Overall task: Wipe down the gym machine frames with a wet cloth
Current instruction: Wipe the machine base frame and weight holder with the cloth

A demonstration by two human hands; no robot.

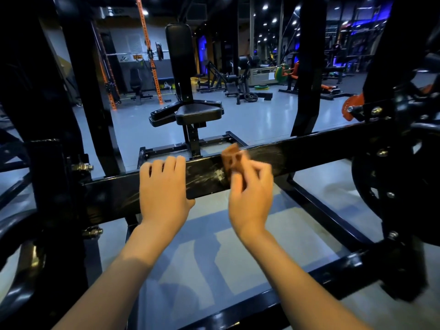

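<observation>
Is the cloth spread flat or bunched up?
Bunched: the cloth is a folded wad pinched by the right hand against the bar.

The right hand [250, 191] pinches a brown cloth [234, 160] against the black frame bar [309, 148]; the left hand [164, 186] rests on it.

Glossy grey floor [269, 117]. Black padded seat [197, 113] with upright backrest [179, 51] at centre. Orange rack upright [148, 48] far left. Round ceiling lights [265, 7] overhead; mirror wall [266, 44] far right.
</observation>
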